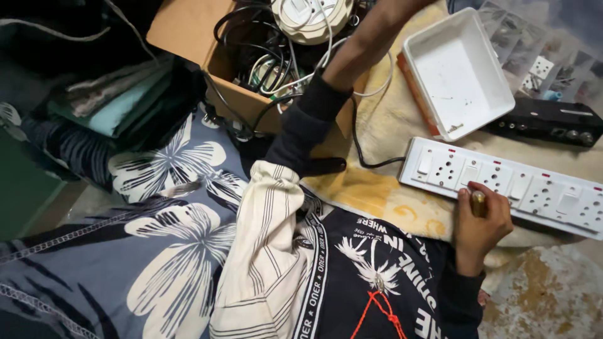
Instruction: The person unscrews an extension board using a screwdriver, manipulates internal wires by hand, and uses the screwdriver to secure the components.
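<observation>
Right hand (480,220) at 4 o'clock, fingers clamped on a screwdriver (478,203) against the socket strip (509,183); left hand out of frame past the box (251,100), 12 o'clock. Judged: screw work, next needs tip seated square

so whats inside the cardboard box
The cardboard box holds a tangle of black and white cables and a round cream cable reel on top. The left arm reaches over it; whatever lies beneath the cables is covered.
</observation>
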